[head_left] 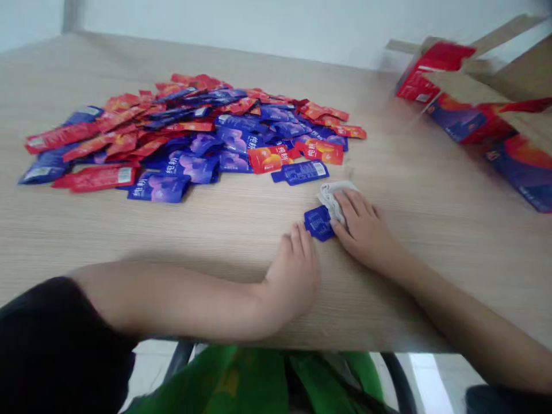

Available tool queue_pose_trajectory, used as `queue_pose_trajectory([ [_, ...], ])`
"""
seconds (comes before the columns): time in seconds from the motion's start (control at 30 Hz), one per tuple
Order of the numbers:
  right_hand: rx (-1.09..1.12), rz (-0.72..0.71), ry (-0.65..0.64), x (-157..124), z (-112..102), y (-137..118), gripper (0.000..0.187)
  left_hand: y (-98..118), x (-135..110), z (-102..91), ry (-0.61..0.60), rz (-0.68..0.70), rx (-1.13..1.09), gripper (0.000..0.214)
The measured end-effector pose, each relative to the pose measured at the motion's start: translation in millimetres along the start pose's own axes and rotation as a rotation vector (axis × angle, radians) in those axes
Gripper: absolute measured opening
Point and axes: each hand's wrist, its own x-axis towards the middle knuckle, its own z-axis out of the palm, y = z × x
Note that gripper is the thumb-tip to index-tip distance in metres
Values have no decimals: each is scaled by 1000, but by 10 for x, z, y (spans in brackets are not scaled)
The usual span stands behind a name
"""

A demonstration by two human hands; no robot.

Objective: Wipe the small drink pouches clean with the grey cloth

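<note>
Seen from the head view, with the blue packet (318,223) as the middle of the dial, it lies flat on the tabletop (215,230) between the two hands. If the white cloth (331,198) were pushed hard, the packet could slide, I'd say, since only a few fingertips seem to steady it. The cloth laps its one-o'clock corner and might snag there or crease it. A loose blue packet (305,172) sits near twelve, just short of the heap of red and blue packets (215,126) around ten to eleven; a wide sweep of the cloth might knock it. The cartons (457,115) at two o'clock stand well apart from all this.

The left hand (295,276) is at seven: its forearm comes across from eight, the wrist bends sharply, and the fingers, held together, touch the packet's edge. Whether they pinch it I can't tell. The right hand (366,233), at about three, reaches in from four, palm down, fingers bent over the cloth and gripping it, thumb by the packet's edge.
</note>
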Motion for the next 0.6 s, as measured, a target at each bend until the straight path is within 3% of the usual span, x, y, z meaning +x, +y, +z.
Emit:
queue_pose_trajectory([
  [0.3, 29, -288, 22, -130, -11, -315, 53, -10, -10, -28, -19, 13, -18, 55],
  [0.6, 57, -115, 33, 58, -52, 27, 53, -23, -8, -28, -29, 8, -25, 62],
])
